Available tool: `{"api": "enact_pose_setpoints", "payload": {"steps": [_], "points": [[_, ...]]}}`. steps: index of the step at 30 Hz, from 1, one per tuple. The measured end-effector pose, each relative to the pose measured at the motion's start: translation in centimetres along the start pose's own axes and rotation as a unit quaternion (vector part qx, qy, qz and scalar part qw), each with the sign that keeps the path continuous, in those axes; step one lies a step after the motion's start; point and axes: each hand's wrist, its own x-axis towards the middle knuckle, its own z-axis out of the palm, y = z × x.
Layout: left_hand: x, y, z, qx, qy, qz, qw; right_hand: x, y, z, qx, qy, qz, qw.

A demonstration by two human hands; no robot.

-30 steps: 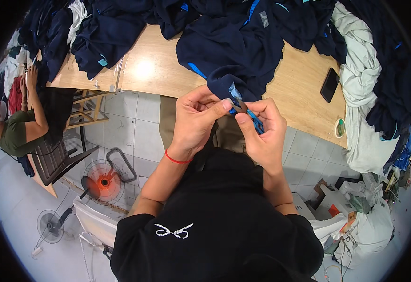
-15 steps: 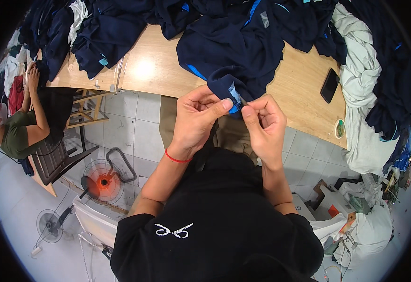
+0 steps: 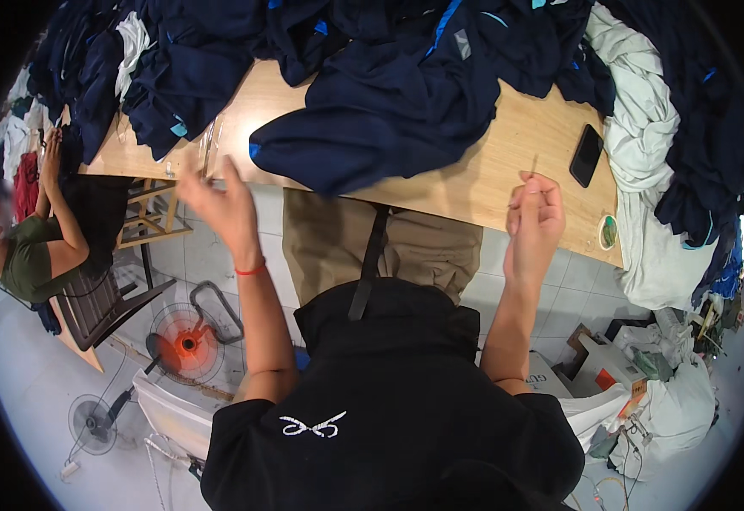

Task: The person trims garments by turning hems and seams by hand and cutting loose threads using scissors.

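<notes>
A navy garment [image 3: 363,140] with a bright blue edge at its left tip lies in front of me on the wooden table. Part of it is smeared by motion near the front edge. To its left, my left hand [image 3: 225,211] is raised with fingers apart and nothing in them, somewhat blurred. On the other side, my right hand [image 3: 535,209] is closed in a pinch beside the table's front edge. A thin, slender tool [image 3: 534,162] sticks up from its fingertips; its exact kind is too small to make out. Neither hand touches the garment.
More navy garments [image 3: 189,85] are heaped along the back. A black phone [image 3: 587,156] and a roll of tape [image 3: 608,232] lie on the right, beside pale cloth [image 3: 640,128]. A co-worker [image 3: 35,255] sits at the left near an orange-centred fan [image 3: 188,343].
My left hand has let go of the garment and swung left. My right hand has moved right with the slender tool. The garment's blue-edged end has dropped leftward onto the table.
</notes>
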Motion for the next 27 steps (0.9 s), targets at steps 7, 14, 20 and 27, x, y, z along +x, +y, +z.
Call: {"api": "enact_pose_setpoints", "payload": {"steps": [7, 14, 20, 27], "points": [[-6.3, 9.9, 3.8, -0.166, -0.225, 0.289, 0.916, 1.3, 1.0, 0.4, 0.013, 0.059, 0.007, 0.998], [-4.2, 15.9, 10.9, -0.247, -0.263, 0.304, 0.882, 0.5, 0.0, -0.4, 0.062, 0.02, 0.037, 0.997], [6.1, 10.0, 6.3, -0.464, -0.129, 0.085, 0.872, 0.0, 1.2, -4.1, 0.041, 0.11, 0.048, 0.992], [-2.6, 3.9, 4.8, -0.437, -0.171, -0.042, 0.882, 1.8, 4.6, 0.0, -0.065, 0.062, 0.107, 0.99]]}}
